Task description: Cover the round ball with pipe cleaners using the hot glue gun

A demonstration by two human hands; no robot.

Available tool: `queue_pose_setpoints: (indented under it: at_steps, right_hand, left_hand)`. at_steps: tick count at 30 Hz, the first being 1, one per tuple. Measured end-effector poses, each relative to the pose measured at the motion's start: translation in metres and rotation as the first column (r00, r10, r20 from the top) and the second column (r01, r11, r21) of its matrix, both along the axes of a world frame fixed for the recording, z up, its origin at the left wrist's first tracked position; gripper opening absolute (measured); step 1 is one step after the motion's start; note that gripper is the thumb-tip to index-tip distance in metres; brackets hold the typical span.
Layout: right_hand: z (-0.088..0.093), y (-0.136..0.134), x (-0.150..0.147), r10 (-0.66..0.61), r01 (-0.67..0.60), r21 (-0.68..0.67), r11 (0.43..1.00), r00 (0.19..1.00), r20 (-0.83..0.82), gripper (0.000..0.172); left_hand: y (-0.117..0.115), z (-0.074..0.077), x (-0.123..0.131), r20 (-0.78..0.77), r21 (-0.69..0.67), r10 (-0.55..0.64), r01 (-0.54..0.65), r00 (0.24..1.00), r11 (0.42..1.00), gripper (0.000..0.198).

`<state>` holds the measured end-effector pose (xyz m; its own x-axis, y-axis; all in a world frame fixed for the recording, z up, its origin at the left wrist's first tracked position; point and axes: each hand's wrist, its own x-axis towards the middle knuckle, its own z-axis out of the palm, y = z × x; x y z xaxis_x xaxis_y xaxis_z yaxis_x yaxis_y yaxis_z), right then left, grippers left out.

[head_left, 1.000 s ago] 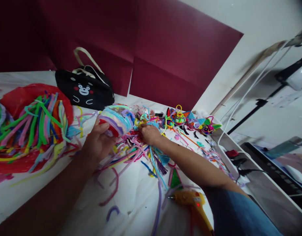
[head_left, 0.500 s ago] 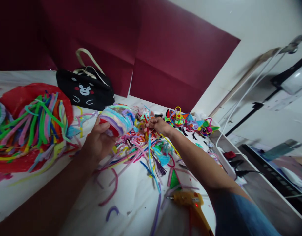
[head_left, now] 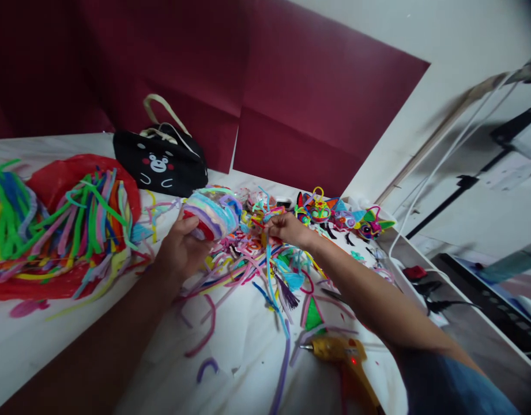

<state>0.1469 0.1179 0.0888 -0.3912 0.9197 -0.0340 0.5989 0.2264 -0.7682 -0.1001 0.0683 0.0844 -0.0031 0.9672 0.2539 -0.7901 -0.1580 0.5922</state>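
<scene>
My left hand (head_left: 185, 248) is wrapped around a rounded, hollow-looking craft piece (head_left: 215, 210) covered in bands of blue, purple, white and red pipe cleaner. It is held above the table, left of a heap of loose pipe cleaners (head_left: 234, 262). Over the back of that heap, my right hand (head_left: 286, 227) has its thumb and fingers pinched together at a thin red pipe cleaner (head_left: 264, 230). A long light-blue pipe cleaner (head_left: 271, 282) runs below those fingers toward the front. The fingertips are partly hidden in the clutter.
A yellow glue gun (head_left: 338, 349) with a red light lies front right. Bundled pipe cleaners on a red bag (head_left: 44, 173) lie left. At the back stand a black bag (head_left: 161, 167) and several finished ornaments (head_left: 321, 213). Cables and a power strip (head_left: 421, 288) edge the right.
The whole view has shifted slightly, so things appear a little to the right and lower. Both hands keep nearly the same places over the table, the left with the banded craft piece.
</scene>
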Motion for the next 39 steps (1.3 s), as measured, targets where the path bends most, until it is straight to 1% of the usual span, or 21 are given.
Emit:
queue_pose_setpoints:
  at_steps: [4, 7, 14, 18, 24, 26, 29, 35, 37, 39]
  right_hand:
    - [-0.003, 0.001, 0.002, -0.026, 0.023, 0.058, 0.998, 0.997, 0.068, 0.023]
    - [-0.005, 0.000, -0.001, -0.030, 0.025, 0.071, 0.997, 0.996, 0.082, 0.026]
    - [-0.004, -0.006, -0.009, -0.053, 0.053, 0.031, 0.998, 0.998, 0.025, 0.032]
    - [-0.002, -0.011, -0.006, -0.058, 0.058, 0.004, 0.998, 0.998, 0.039, 0.029]
    - [-0.008, -0.016, 0.002, -0.051, 0.052, -0.023, 0.998, 0.997, 0.055, 0.025]
    - [-0.008, -0.019, 0.006, -0.049, 0.050, -0.030, 0.998, 0.998, 0.041, 0.021]
    - [-0.007, -0.025, 0.010, -0.011, 0.012, -0.045, 0.999, 1.000, 0.026, 0.009]
    - [-0.008, -0.045, 0.003, 0.133, -0.132, -0.021, 0.991, 0.989, 0.069, 0.019]
    - [-0.009, -0.056, -0.004, 0.200, -0.201, 0.000, 0.980, 0.974, 0.106, 0.022]
    - [-0.008, -0.067, -0.013, 0.274, -0.283, 0.032, 0.959, 0.949, 0.157, 0.020]
  left_hand:
    - [0.002, 0.003, -0.004, 0.015, 0.006, 0.027, -0.027, 1.000, 1.000, 0.044]
    - [0.004, 0.002, -0.006, 0.020, -0.008, 0.038, -0.038, 0.999, 0.999, 0.041]
    - [0.003, 0.000, -0.005, 0.022, 0.007, 0.015, -0.015, 1.000, 1.000, 0.040]
    - [0.002, 0.001, -0.003, 0.020, 0.019, 0.005, -0.005, 1.000, 1.000, 0.044]
    - [0.002, 0.000, -0.002, 0.006, 0.016, -0.001, 0.001, 1.000, 1.000, 0.047]
    - [0.002, 0.000, -0.002, -0.002, 0.007, -0.003, 0.003, 1.000, 1.000, 0.046]
    - [0.002, 0.000, 0.000, -0.014, -0.005, -0.001, 0.001, 1.000, 1.000, 0.044]
    - [0.001, 0.001, 0.002, -0.029, -0.010, 0.001, -0.001, 1.000, 1.000, 0.037]
    - [0.000, 0.001, 0.002, -0.033, 0.006, -0.006, 0.006, 0.999, 1.000, 0.036]
    - [0.000, 0.001, 0.001, -0.029, 0.028, -0.014, 0.015, 0.999, 0.999, 0.037]
